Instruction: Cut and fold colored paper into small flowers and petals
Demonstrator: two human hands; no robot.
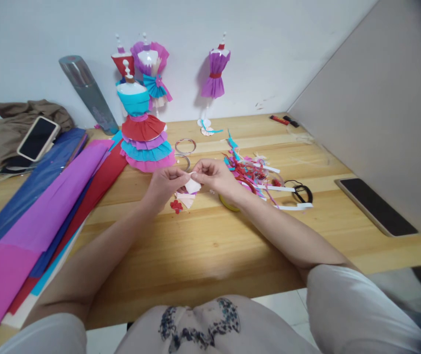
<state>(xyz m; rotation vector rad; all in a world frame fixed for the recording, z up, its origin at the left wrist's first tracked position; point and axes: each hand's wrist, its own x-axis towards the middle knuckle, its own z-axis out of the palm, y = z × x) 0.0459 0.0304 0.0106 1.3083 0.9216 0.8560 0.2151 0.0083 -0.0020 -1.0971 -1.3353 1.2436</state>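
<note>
We held a small pale paper piece (193, 186) between our two hands, low over the counter (210, 255). The fingers of our left hand (165, 186) were pinched together on its upper left edge, and the fingers of our right hand (214, 176) were closed on its top edge from the right, the tips of both hands nearly meeting.

Around our grip, a pale folded scrap (186, 199) lay just beside it toward 6 o'clock, with a red paper flower (176, 206) near it at 7 o'clock. At 4 o'clock we had a yellow ring (228, 204), partly hidden by our right forearm. Toward 12 o'clock lay a thin hoop (185, 146), and a second hoop (185, 162) was partly covered by our left hand.

A tiered-dress form (144, 125) stood upright at 11 o'clock, its skirt red, purple, blue and pink; two other dressed forms (155, 81) stood behind it. Between 12 and 1 o'clock, well apart from us, stood a purple-dressed form (216, 81).

A heap of coloured scraps (251, 169) lay between 2 and 3 o'clock, with a black band (302, 194) beyond it. Coloured paper sheets (48, 221) stretched out between 8 and 9 o'clock.
</note>
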